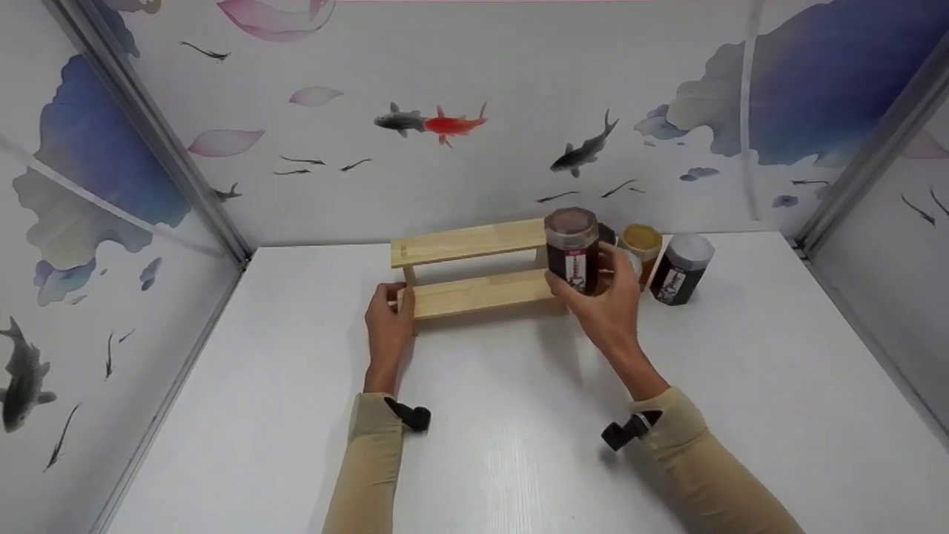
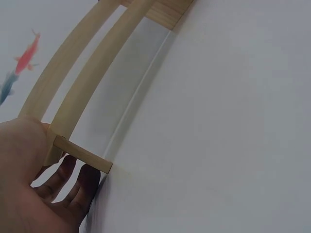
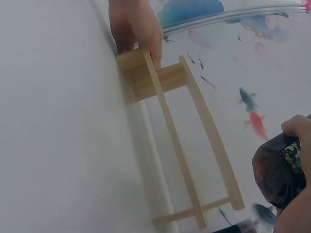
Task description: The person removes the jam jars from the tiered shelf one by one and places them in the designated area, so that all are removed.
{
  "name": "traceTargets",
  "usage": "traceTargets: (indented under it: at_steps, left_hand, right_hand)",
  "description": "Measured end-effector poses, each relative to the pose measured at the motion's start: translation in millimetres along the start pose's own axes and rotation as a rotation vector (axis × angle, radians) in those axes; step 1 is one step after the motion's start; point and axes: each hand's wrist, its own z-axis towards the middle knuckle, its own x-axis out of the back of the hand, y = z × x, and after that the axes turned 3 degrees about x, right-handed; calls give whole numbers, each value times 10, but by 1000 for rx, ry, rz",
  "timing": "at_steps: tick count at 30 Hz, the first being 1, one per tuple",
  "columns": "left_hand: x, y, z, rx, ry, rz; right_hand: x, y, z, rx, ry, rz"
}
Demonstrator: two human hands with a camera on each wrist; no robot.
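A two-tier wooden rack (image 1: pixel 482 294) stands near the back of the white table. My left hand (image 1: pixel 387 326) grips its left end, thumb on the lower shelf; in the left wrist view the fingers (image 2: pixel 85 187) curl behind the side piece. My right hand (image 1: pixel 615 315) holds a dark, many-sided jar (image 1: pixel 571 241) with a translucent lid and a label. This jar is upright and overlaps the rack's right end in the head view. From the right wrist, the base of the dark jar (image 3: pixel 274 170) shows, beside the rack's upper shelf (image 3: pixel 214 131).
Right of the rack stand a jar with amber contents (image 1: pixel 642 241) and a dark jar with a whitish lid (image 1: pixel 683 268). Others there are partly hidden behind my right hand. A wall painted with fish (image 1: pixel 454 124) rises behind the table; side walls flank it.
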Motion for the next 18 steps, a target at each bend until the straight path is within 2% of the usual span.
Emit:
traceTargets:
  at_steps: [9,18]
  left_hand:
    - [6,-10,21,-9,-3,-15]
    - [29,-1,10,-2,-19,-9]
  right_hand:
    - [586,155,-29,-27,51,-18]
    - [976,401,56,-69,137,-81]
